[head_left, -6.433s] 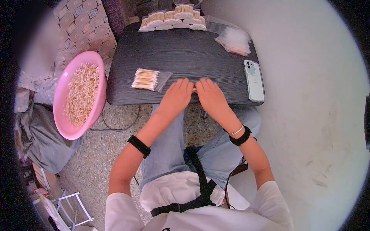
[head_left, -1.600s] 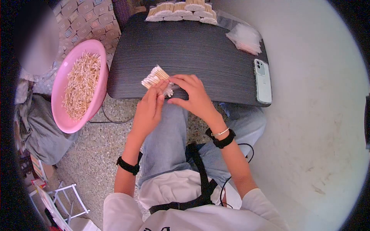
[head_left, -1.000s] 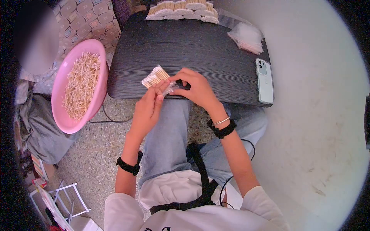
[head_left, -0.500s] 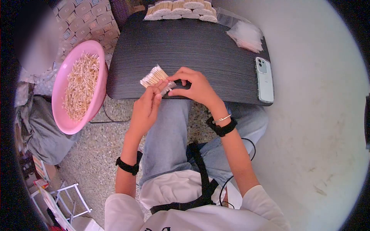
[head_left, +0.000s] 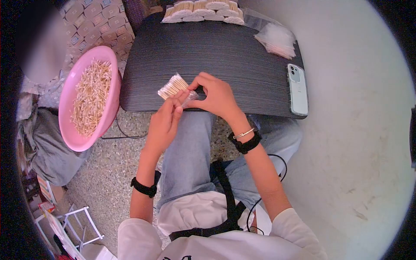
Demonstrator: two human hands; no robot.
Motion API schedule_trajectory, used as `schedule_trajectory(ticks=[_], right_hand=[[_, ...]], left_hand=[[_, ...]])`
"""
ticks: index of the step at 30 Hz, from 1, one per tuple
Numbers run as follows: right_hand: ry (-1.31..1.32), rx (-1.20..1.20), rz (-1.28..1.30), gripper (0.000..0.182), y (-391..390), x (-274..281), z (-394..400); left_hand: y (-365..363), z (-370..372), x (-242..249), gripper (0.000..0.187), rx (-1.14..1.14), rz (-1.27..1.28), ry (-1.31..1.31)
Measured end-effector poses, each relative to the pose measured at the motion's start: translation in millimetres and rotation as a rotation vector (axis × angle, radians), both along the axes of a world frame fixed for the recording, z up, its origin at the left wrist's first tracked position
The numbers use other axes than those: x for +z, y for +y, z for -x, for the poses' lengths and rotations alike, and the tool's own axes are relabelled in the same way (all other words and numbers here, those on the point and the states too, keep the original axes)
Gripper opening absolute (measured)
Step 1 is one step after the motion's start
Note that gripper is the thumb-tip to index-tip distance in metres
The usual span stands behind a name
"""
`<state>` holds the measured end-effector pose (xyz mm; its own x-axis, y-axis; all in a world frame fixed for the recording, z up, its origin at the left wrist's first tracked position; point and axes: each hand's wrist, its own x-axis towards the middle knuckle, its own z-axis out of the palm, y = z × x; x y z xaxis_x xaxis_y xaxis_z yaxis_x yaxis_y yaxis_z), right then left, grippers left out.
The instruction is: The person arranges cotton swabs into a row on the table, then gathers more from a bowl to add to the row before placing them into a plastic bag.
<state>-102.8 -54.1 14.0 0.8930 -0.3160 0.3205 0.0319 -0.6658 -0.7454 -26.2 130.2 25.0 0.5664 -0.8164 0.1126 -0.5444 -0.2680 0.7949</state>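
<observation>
A small clear plastic bag of cotton swabs [head_left: 172,87] is held over the near edge of the black table, tilted, with white tips toward the upper left. My left hand [head_left: 164,121] grips it from below, fingers and thumb closed on its lower part. At the bag's right end, my right hand [head_left: 219,99] curves round, index finger and thumb pinching the loose plastic. The fingers partly cover the bag's open-looking end, so its closure cannot be made out.
On my left stands a pink basin [head_left: 116,97] full of loose cotton swabs [head_left: 92,97]. Bundles of packed swabs [head_left: 201,9] are stacked at the far edge of the table [head_left: 173,50]. Flat clear bags [head_left: 277,41] and a white phone [head_left: 298,89] lie at the right.
My right hand has shifted slightly left, and its thumb has closed in on the bag's end. The left hand and the swabs have hardly moved.
</observation>
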Motion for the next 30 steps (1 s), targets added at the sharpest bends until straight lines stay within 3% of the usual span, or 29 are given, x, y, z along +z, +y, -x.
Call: schedule_trajectory(ticks=[10,13,16,19,22,25,28,30], right_hand=[[0.024,-0.019,-0.035,0.035,1,-1,1],[0.022,0.028,-0.076,0.028,-2,0,4],[0.020,0.053,-0.144,0.020,-2,0,4],[-0.105,0.078,-0.213,0.013,-5,-9,0],[-0.213,0.108,-0.382,0.012,-6,-15,-2],[-0.285,0.155,-0.564,0.016,-11,-16,0],[-0.351,0.130,-0.818,0.026,-10,-8,4],[-0.396,0.086,-0.958,0.034,-12,-5,6]], left_hand=[[0,3,-7,0.025,0.040,0.014,0.006],[1,-3,-8,0.027,0.055,0.159,0.103],[-5,-22,-12,0.037,0.074,0.322,-0.204],[-6,-41,-9,0.045,0.106,0.204,-0.429],[-11,-51,-12,0.055,-0.019,0.142,-0.284],[-21,-49,0,0.066,-0.088,0.138,0.302],[-35,-47,-5,0.064,-0.164,0.172,0.513],[-49,-51,-18,0.058,-0.122,0.189,0.489]])
